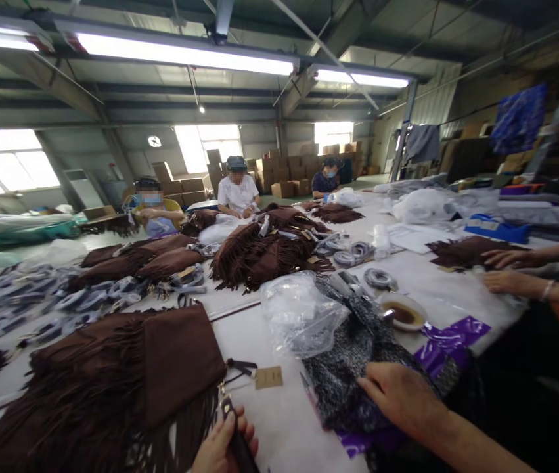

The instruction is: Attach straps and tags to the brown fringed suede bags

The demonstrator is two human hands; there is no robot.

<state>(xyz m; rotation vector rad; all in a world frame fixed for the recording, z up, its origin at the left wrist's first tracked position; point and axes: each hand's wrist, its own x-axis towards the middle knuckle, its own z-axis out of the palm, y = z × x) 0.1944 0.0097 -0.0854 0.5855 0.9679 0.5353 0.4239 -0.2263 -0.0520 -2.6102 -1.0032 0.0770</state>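
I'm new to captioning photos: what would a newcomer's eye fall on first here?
Brown fringed bags heaped at near left probably catch the eye first, the left hand gripping a dark strap beside them. Bright purple plastic shows beyond the right hand. Long lights glare overhead.

White table (279, 427): brown fringed bags (183, 361), coiled grey straps (380, 286), clear plastic bag (299, 318), speckled black-grey cloth (343, 341).

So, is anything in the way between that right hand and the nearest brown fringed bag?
Nothing tall shows there. The right hand is on a dark speckled cloth; from it to the brown bag lie the cloth's edge, white tabletop and a small tag. The left hand, holding a dark strap, is lower in the picture.
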